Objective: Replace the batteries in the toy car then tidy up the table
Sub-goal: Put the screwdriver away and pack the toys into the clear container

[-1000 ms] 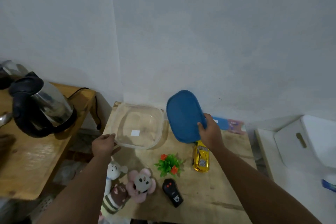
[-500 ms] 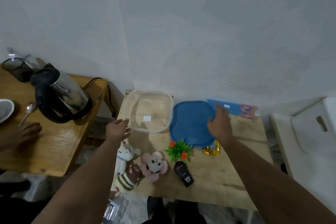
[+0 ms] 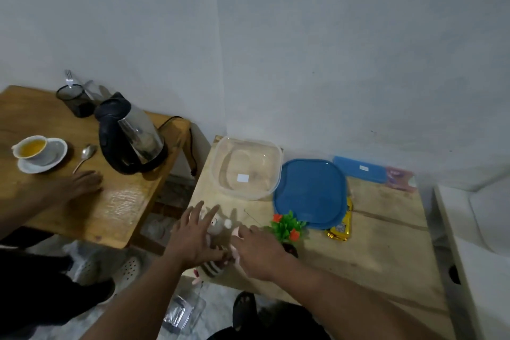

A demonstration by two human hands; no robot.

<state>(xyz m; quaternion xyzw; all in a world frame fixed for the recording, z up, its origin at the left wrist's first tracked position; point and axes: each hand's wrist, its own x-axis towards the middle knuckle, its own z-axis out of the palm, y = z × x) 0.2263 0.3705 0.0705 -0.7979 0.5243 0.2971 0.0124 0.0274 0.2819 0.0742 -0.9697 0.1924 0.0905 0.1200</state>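
1. The left hand (image 3: 193, 240) reaches over the near left part of the bench (image 3: 386, 243) with its fingers (image 3: 211, 215) straight and spread apart, above the white plush toy (image 3: 218, 225).
2. The right hand (image 3: 258, 250) lies just right of the left one, over the pink plush toy (image 3: 236, 232); whether its fingers are curled cannot be told.
3. A striped plush toy (image 3: 211, 268) shows below and between the two hands.
4. The yellow toy car (image 3: 340, 225) sits well right of the fingers, partly under the blue lid (image 3: 310, 193).
5. The small green plant (image 3: 287, 226) stands just right of the right hand.
6. The clear container (image 3: 247, 167) sits beyond the fingers, by the wall.
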